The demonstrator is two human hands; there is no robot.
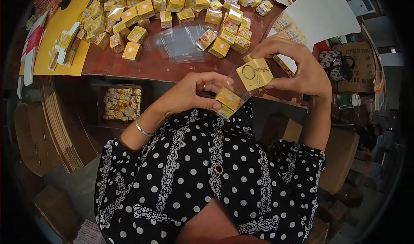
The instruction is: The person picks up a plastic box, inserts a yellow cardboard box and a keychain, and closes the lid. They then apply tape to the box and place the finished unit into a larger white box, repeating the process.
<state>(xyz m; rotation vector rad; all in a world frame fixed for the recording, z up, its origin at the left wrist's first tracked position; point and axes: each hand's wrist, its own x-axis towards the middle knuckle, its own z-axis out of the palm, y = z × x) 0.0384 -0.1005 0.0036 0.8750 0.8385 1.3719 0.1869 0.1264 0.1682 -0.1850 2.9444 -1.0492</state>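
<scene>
My left hand (189, 92) pinches a small yellow printed box (228, 99) between thumb and fingers, just above my lap at the table's front edge. Clear plastic (245, 98) sticks out at the box's right side. Up and to the right, my right hand (293, 63) grips a yellow keychain gadget (257, 81) by its edges. A metal ring (249, 72) with a short chain lies across the gadget's face, beside a patch of small holes. The box and the gadget are close together but look apart.
Many yellow boxes (138, 34) are heaped on the red table (129, 67). Clear plastic sheets (179, 41) lie in front of the heap, and white card (323, 15) is at the right. Below the table, an open carton (122, 104) holds more small yellow pieces.
</scene>
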